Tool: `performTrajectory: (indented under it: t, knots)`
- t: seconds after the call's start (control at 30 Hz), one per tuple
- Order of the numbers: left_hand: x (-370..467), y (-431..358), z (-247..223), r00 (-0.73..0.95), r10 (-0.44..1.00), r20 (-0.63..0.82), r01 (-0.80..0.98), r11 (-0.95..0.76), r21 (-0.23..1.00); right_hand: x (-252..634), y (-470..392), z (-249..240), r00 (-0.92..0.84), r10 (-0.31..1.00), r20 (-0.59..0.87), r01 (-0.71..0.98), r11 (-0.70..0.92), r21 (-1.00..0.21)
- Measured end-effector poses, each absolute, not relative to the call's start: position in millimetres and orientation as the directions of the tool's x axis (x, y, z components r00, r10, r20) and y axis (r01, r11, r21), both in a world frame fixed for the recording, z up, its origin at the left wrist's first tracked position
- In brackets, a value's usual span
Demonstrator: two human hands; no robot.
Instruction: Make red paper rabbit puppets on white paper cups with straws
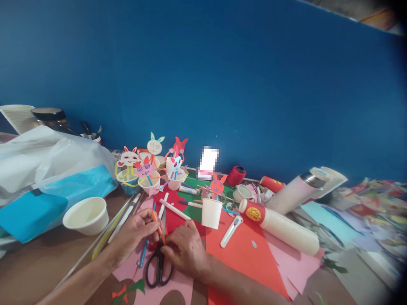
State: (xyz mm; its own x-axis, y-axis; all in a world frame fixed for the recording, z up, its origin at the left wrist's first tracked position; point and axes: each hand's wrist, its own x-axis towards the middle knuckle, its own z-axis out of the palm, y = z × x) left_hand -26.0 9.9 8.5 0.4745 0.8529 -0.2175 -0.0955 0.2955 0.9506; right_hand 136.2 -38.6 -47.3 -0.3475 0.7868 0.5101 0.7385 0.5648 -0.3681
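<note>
My left hand pinches the upper part of a narrow orange strip. At the strip's lower end, the fingers of my right hand are closed on it. Whether it is paper or a pipe cleaner I cannot make out. Just below lie scissors with black handles, their blades partly hidden by my hands. A blue strip lies beside my left fingers. Beyond my right hand stands a white paper cup with a red paper animal face above its rim.
Several cups with paper animal figures stand at the back left. A white bowl is at left. To the right lie a box cutter, orange paper, a stack of paper cups and a leaning thermos. A blue wall rises behind.
</note>
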Motion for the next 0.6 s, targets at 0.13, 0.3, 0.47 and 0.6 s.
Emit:
performTrajectory:
  t: [0.13, 0.3, 0.47, 0.6]
  knots:
    - [-31.1, 14.2, 6.2, 0.469, 0.859, -0.205, -0.108, 0.286, 0.952, 135.0, -40.0, -49.8, -0.329, 0.808, 0.488, 0.717, 0.55, -0.428]
    - [-31.8, 11.5, 8.0, 0.451, 0.869, -0.204, -0.051, 0.254, 0.966, 132.1, -43.3, -49.9, -0.287, 0.852, 0.437, 0.742, 0.487, -0.461]
    - [-26.6, 7.3, -4.7, 0.476, 0.849, -0.229, 0.048, 0.236, 0.971, 129.0, -45.9, -52.7, -0.202, 0.883, 0.423, 0.749, 0.418, -0.514]
    - [-29.9, 12.0, -17.3, 0.486, 0.852, -0.196, 0.078, 0.181, 0.98, 127.6, -45.5, -52.5, -0.191, 0.877, 0.441, 0.738, 0.425, -0.525]
